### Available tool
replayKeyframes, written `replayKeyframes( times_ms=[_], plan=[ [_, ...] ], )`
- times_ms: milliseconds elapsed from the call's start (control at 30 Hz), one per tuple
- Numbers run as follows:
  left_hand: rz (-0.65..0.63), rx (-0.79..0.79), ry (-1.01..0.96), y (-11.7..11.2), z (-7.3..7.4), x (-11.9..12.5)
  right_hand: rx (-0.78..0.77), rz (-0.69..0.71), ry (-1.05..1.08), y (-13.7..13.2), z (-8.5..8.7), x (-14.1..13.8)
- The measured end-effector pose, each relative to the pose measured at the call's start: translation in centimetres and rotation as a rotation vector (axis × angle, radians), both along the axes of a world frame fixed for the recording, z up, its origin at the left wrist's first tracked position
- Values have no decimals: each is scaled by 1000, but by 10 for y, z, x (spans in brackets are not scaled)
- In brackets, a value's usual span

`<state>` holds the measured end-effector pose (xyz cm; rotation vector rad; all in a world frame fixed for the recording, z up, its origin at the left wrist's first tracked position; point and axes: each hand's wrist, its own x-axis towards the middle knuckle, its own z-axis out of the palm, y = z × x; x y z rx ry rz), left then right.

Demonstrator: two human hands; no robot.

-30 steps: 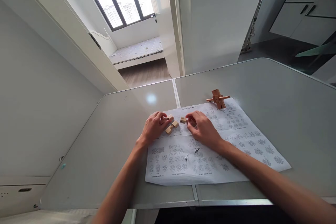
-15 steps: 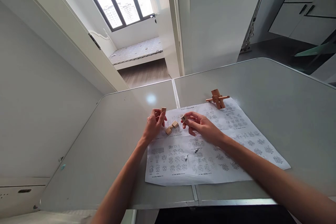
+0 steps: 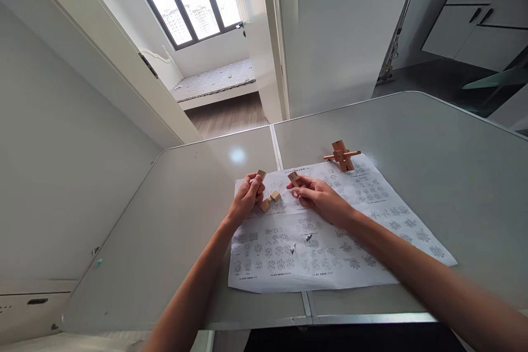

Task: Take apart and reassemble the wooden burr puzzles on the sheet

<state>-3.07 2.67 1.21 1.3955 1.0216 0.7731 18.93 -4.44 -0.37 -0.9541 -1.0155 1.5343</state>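
Note:
My left hand (image 3: 247,198) is closed around a small wooden puzzle piece (image 3: 261,174), whose top end sticks out above the thumb. Across from it, my right hand (image 3: 315,195) pinches another light wooden block (image 3: 293,177) with a dark mark on its face. Between the hands, a notched wooden piece (image 3: 270,201) lies on the printed instruction sheet (image 3: 280,280); I cannot tell if it is one piece or two. Farther back, an assembled reddish-brown wooden puzzle (image 3: 342,155) with crossing bars rests at the sheet's upper edge.
Two tiny dark scraps (image 3: 292,248) lie on the lower part of the sheet. The grey table (image 3: 185,242) has a metal seam (image 3: 276,148) down its middle and a metal-trimmed edge. Beyond it are a doorway and a bed (image 3: 218,80).
My left hand has shifted slightly right with its piece. My right hand has turned its block, so the numbered end that faced me has given way to another face.

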Motion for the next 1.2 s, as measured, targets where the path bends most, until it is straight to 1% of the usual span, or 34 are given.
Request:
replayKeyframes(
  times_ms=[100,233,333,467,600,733,800,900,967,1200],
  plan=[
    [-35,-48,-54,-3,4,2,9,13,64,0,-1,-1],
    [-75,-111,-71,-7,11,3,-7,35,130,-1,0,-3],
    [-112,-147,-93,-9,12,3,-25,40,145,-1,0,-3],
    [-142,-180,-179,-8,8,1,-29,60,168,0,-1,-2],
    [-163,-203,-218,-3,2,-2,-25,65,219,1,0,-2],
    [-254,-214,-273,-2,-2,-3,-57,151,252,0,3,2],
    [-274,-236,-299,-3,-3,-4,-96,161,269,0,4,4],
    [-248,-286,-326,-5,-2,-3,-135,122,277,0,6,5],
    [-236,-303,-324,-7,-2,-3,-132,93,253,1,6,4],
    [-275,-249,-243,-9,-6,-6,-37,-53,169,3,2,0]
  ],
)
